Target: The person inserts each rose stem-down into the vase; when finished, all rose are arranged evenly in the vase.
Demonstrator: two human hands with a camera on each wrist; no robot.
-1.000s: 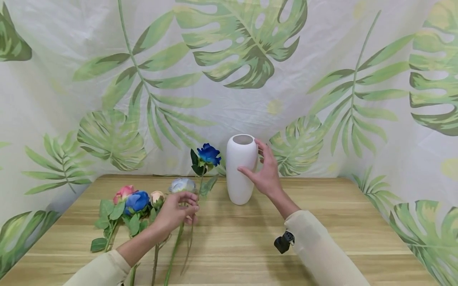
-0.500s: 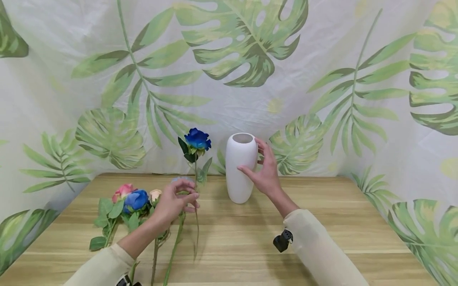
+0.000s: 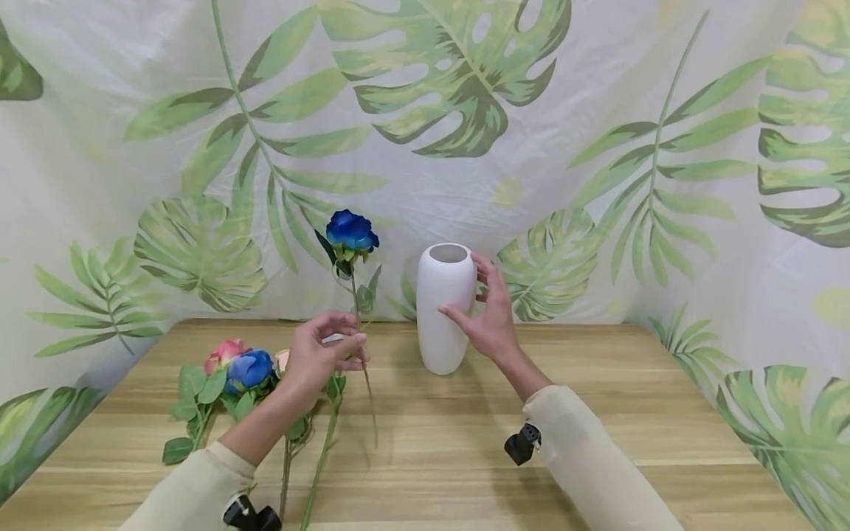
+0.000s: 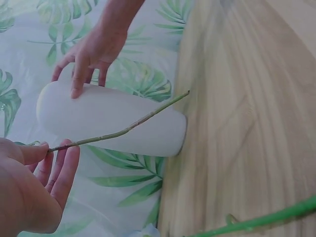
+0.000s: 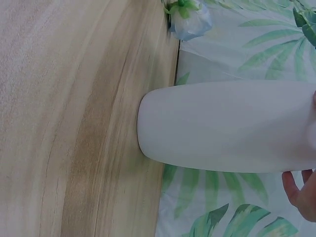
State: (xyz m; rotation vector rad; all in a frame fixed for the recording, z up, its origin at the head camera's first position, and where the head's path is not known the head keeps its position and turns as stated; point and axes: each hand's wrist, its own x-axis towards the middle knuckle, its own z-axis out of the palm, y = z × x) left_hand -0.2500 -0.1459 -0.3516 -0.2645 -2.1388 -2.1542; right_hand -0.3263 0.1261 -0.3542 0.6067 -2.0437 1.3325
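Note:
A dark blue artificial rose (image 3: 352, 233) stands nearly upright in my left hand (image 3: 322, 350), which pinches its thin stem between thumb and fingers. In the left wrist view the bare lower stem (image 4: 121, 132) passes in front of the vase, its tip hanging free above the table. The tall white vase (image 3: 445, 317) stands on the table to the right of the rose. My right hand (image 3: 490, 310) holds the vase's right side, thumb across the front and fingers round behind. The vase's dark mouth (image 3: 448, 254) faces up and no stem shows in it.
More artificial roses lie at the left of the wooden table (image 3: 564, 442): a pink one (image 3: 223, 354), a blue one (image 3: 249, 369) and a peach one partly behind my left hand. A pale blue rose (image 5: 191, 22) lies near the back edge. A leaf-patterned cloth (image 3: 425, 192) hangs behind.
My left hand has risen with the blue rose, whose bloom has moved up and to the left while the stem's end has left the tabletop area. My right hand stays on the vase.

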